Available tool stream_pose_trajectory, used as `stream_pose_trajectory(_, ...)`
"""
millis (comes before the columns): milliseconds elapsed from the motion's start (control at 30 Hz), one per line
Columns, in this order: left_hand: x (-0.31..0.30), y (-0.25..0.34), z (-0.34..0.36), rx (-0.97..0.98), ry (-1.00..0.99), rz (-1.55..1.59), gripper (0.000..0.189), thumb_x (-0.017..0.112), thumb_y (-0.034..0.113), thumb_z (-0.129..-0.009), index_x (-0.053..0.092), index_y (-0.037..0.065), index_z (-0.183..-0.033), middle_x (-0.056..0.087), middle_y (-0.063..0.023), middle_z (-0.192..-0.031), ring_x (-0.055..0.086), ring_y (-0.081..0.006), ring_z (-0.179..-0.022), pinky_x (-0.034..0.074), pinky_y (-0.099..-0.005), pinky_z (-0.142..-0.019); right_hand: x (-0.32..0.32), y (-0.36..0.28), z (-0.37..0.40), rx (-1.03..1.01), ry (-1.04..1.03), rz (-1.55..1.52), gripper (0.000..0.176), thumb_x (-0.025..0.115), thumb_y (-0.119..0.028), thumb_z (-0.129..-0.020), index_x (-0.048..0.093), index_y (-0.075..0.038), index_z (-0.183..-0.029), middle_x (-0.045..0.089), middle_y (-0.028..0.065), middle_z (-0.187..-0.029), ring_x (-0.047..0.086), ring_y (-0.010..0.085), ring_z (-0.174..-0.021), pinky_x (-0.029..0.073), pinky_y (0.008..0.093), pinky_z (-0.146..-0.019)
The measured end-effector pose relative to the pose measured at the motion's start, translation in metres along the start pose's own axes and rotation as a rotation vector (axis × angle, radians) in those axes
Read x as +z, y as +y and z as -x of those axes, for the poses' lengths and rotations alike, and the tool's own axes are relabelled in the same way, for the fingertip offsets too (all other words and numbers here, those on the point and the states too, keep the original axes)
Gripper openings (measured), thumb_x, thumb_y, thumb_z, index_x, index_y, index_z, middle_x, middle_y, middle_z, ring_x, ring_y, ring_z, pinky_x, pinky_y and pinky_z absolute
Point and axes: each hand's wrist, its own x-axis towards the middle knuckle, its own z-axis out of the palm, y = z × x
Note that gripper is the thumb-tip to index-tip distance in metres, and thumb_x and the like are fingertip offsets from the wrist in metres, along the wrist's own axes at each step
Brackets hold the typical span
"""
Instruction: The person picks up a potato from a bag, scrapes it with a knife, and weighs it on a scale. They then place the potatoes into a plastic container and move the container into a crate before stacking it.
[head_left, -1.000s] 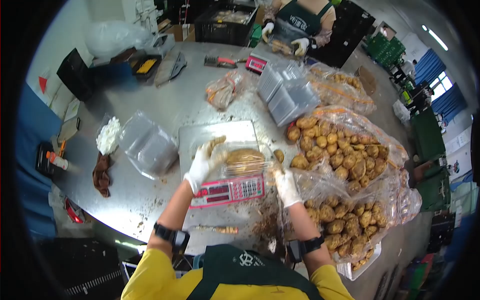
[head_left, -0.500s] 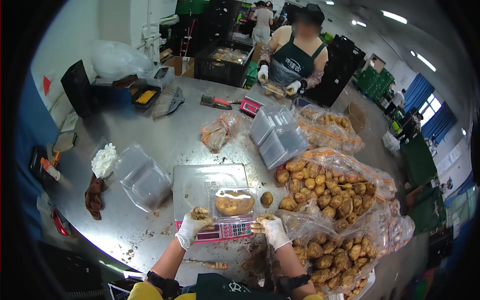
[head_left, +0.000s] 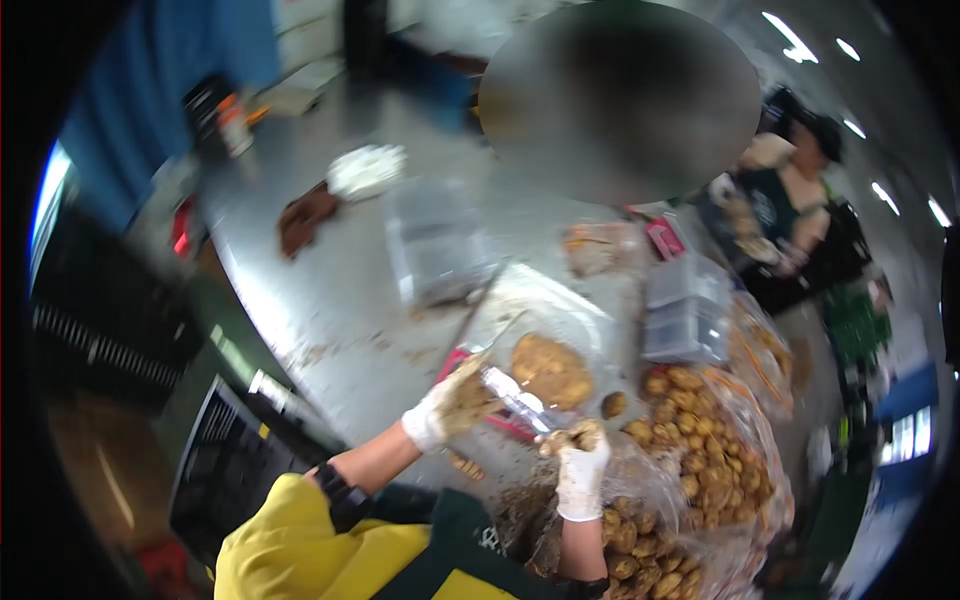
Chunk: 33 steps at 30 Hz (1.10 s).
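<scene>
A clear plastic box with large potatoes in it sits over the pink and silver scale. My left hand, in a dirty white glove, is closed on the box's near left edge. On the near right corner of the box, my right hand has its gloved fingers curled in. Motion blur softens the fingertips of both hands. One small potato lies on the table to the right of the box.
Bags of potatoes lie at the right. Stacked clear boxes stand behind them, and more clear boxes are left of the scale. A white bundle and brown cloth lie farther left. A co-worker stands across the table.
The view has swung and tilted, so the table appears rotated and blurred. My fingers have closed on the box's near edge. A large blurred oval now covers the far side of the table.
</scene>
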Motion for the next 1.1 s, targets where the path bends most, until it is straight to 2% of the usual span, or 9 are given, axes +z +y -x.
stream_pose_trajectory(100, -0.015, -0.013, 0.018, -0.087, -0.281, 0.333, 0.058, 0.058, 0.054, -0.086, 0.053, 0.009, -0.122, 0.061, -0.0111, -0.114, 0.061, -0.0252, -0.102, 0.052, -0.042, -0.09, 0.049, -0.004, 0.013, 0.049, -0.083, 0.202, 0.023, 0.056, 0.018, -0.077, 0.05, 0.0, -0.09, 0.062, 0.014, -0.077, 0.063, 0.0224, -0.065, 0.055, 0.0336, -0.061)
stream_pose_trajectory(167, 0.011, -0.017, 0.04, 0.15, 0.026, 0.312, 0.051, 0.06, 0.047, -0.088, 0.055, 0.006, -0.119, 0.063, -0.0126, -0.112, 0.064, -0.024, -0.097, 0.055, -0.0406, -0.083, 0.073, 0.007, 0.019, 0.067, -0.208, 0.239, 0.021, 0.058, 0.016, -0.079, 0.052, 0.002, -0.093, 0.063, 0.013, -0.082, 0.064, 0.0194, -0.07, 0.054, 0.0303, -0.066)
stream_pose_trajectory(300, -0.039, 0.025, 0.084, 0.4, 0.058, 0.307, 0.039, 0.067, 0.019, -0.087, 0.054, 0.005, -0.12, 0.064, -0.0094, -0.114, 0.063, -0.0215, -0.103, 0.05, -0.0428, -0.093, 0.095, 0.031, 0.026, 0.221, -0.487, 0.379, 0.022, 0.063, 0.01, -0.082, 0.055, 0.002, -0.101, 0.065, 0.0138, -0.093, 0.066, 0.0227, -0.081, 0.056, 0.0341, -0.075)
stream_pose_trajectory(700, -0.293, 0.073, 0.343, 1.341, 1.138, 0.04, 0.074, 0.058, 0.018, -0.092, 0.013, 0.019, -0.15, 0.044, -0.009, -0.135, 0.05, -0.0232, -0.117, 0.048, -0.0368, -0.092, 0.053, 0.053, 0.023, 0.286, -0.267, 0.573, 0.013, 0.056, 0.001, -0.09, 0.061, 0.007, -0.101, 0.064, 0.018, -0.108, 0.067, 0.0219, -0.081, 0.06, 0.0317, -0.063)
stream_pose_trajectory(833, -0.441, 0.033, 0.373, 1.341, 1.319, -0.111, 0.044, 0.059, 0.016, -0.09, 0.045, 0.013, -0.132, 0.061, -0.0061, -0.109, 0.062, -0.0181, -0.09, 0.053, -0.0315, -0.073, 0.052, 0.048, 0.015, 0.392, -0.252, 0.642, 0.014, 0.056, 0.001, -0.09, 0.061, 0.006, -0.102, 0.063, 0.0183, -0.11, 0.068, 0.0225, -0.082, 0.059, 0.0323, -0.064)
stream_pose_trajectory(900, -0.458, 0.028, 0.366, 1.199, 1.345, 0.047, 0.033, 0.057, 0.019, -0.091, 0.05, 0.014, -0.124, 0.064, -0.0022, -0.086, 0.058, -0.0137, -0.056, 0.044, -0.0237, -0.043, 0.063, 0.041, 0.017, 0.461, -0.294, 0.613, 0.017, 0.055, 0.003, -0.09, 0.06, 0.006, -0.106, 0.061, 0.0199, -0.114, 0.066, 0.0264, -0.093, 0.059, 0.0331, -0.072)
stream_pose_trajectory(967, -0.53, 0.026, 0.359, 1.089, 1.168, 0.163, 0.038, 0.059, 0.025, -0.09, 0.05, 0.015, -0.126, 0.065, -0.0003, -0.086, 0.057, -0.0123, -0.056, 0.044, -0.0219, -0.046, 0.073, 0.039, 0.02, 0.43, -0.38, 0.461, 0.018, 0.054, 0.003, -0.091, 0.058, 0.006, -0.108, 0.061, 0.0198, -0.114, 0.066, 0.026, -0.093, 0.058, 0.0337, -0.077)
stream_pose_trajectory(1033, -0.454, 0.053, 0.35, 0.88, 0.991, -0.114, 0.052, 0.054, 0.036, -0.092, 0.043, 0.014, -0.138, 0.056, -0.0056, -0.127, 0.054, -0.0205, -0.115, 0.043, -0.0343, -0.094, 0.067, 0.044, 0.018, 0.451, -0.465, 0.453, 0.02, 0.053, 0.002, -0.092, 0.058, 0.005, -0.111, 0.062, 0.0178, -0.114, 0.066, 0.0227, -0.089, 0.056, 0.0312, -0.074)
stream_pose_trajectory(1100, -0.472, 0.068, 0.337, 0.853, 0.931, -0.099, 0.052, 0.053, 0.033, -0.093, 0.041, 0.012, -0.139, 0.047, -0.0099, -0.138, 0.045, -0.0242, -0.126, 0.035, -0.0389, -0.105, 0.059, 0.055, 0.018, 0.487, -0.471, 0.488, 0.022, 0.054, -0.001, -0.092, 0.057, 0.003, -0.114, 0.063, 0.0136, -0.112, 0.065, 0.0176, -0.085, 0.054, 0.028, -0.069)
